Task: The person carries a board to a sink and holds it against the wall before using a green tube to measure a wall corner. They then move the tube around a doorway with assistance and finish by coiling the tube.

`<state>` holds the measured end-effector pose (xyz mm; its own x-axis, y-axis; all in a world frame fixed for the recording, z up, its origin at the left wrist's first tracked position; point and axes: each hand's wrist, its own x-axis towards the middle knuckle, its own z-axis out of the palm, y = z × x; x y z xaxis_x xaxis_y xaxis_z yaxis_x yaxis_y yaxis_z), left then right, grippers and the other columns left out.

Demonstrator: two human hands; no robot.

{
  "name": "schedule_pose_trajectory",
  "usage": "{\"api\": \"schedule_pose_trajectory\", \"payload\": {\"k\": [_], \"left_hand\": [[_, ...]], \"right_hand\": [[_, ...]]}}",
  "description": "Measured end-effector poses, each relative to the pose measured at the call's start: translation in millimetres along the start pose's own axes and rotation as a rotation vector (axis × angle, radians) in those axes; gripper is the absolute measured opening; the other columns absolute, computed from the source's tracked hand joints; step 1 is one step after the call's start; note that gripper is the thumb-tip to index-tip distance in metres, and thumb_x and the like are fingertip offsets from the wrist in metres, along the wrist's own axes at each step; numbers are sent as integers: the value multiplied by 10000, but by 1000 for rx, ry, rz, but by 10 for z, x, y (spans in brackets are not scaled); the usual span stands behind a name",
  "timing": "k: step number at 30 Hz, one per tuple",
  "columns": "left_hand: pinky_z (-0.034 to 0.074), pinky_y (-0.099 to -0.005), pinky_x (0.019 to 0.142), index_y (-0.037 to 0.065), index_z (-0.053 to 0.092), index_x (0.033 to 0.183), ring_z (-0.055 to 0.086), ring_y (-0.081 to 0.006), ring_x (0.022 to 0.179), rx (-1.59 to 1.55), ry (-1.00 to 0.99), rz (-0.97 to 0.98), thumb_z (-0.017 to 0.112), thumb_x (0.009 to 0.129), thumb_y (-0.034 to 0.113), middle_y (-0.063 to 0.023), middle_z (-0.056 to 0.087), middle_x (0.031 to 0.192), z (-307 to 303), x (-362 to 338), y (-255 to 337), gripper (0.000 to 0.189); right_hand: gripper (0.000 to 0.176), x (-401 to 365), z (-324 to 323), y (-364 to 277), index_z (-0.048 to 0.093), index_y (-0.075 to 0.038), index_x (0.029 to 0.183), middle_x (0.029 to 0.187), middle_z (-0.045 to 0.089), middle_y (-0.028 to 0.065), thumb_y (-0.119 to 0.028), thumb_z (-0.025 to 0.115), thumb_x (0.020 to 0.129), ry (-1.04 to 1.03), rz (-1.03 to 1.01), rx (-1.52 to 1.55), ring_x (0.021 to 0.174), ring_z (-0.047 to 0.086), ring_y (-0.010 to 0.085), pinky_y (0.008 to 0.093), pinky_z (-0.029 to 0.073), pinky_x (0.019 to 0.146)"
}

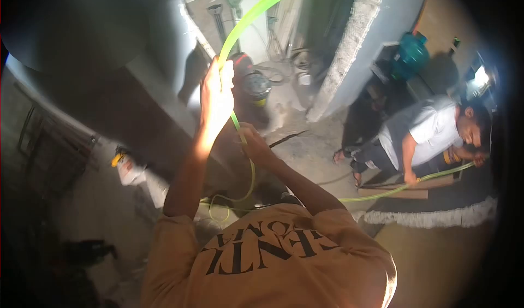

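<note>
My left hand [217, 95] is raised in bright light, its fingers wrapped round a bright yellow-green hose [252, 14]. Above that fist the hose arcs up and right, out of the top of the view. Just below and to the right, my right hand [248, 137] is closed on the same hose, its fingers partly in shadow. From there the hose drops toward my body and loops near my shirt. Another stretch leads right to a person in a light shirt [431, 133], who holds it in both hands.
A rough-edged wall [349, 51] rises ahead. A dark, round-bodied machine [255, 84] stands on the dusty floor beyond my hands. At the right are a teal rounded object [413, 54] and a bright lamp [480, 77]. A whitish bag [130, 170] lies left.
</note>
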<state>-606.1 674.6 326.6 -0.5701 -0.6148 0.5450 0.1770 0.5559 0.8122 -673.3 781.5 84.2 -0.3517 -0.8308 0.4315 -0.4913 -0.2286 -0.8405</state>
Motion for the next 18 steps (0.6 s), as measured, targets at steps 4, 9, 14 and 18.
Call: {"api": "schedule_pose_trajectory", "payload": {"k": [4, 9, 14, 18], "left_hand": [[442, -305, 640, 11, 576, 1024, 495, -111, 671, 89, 99, 51, 495, 1106, 249, -12, 509, 738, -447, 216, -217, 264], [480, -280, 699, 33, 546, 952, 457, -85, 698, 136, 190, -19, 480, 1123, 309, 7, 481, 767, -685, 315, -235, 331], [499, -304, 716, 29, 541, 964, 465, -92, 706, 186, 359, -90, 449, 1129, 311, 0, 488, 783, -564, 301, -363, 340], [500, -301, 707, 33, 566, 1004, 500, -92, 738, 153, 410, -13, 454, 1131, 285, -6, 515, 812, -555, 474, -636, 304]], "right_hand": [[532, -173, 510, 312, 475, -58, 1290, 1384, 474, 211, 48, 718, 829, -108, -98, -247, 1281, 495, 470, 523, 439, 1057], [566, -70, 825, 732, 453, -57, 1312, 1345, 453, 227, 30, 734, 829, -223, 50, -146, 1249, 497, 499, 538, 460, 1011], [525, -263, 784, 1484, 518, -34, 1295, 1282, 540, 232, -146, 776, 852, -372, 209, -126, 1127, 594, 487, 543, 507, 934], [669, -531, 68, 1296, 691, -15, 1240, 1112, 735, 208, -612, 620, 948, -1567, 130, -248, 1107, 667, 383, 515, 532, 931]]}}
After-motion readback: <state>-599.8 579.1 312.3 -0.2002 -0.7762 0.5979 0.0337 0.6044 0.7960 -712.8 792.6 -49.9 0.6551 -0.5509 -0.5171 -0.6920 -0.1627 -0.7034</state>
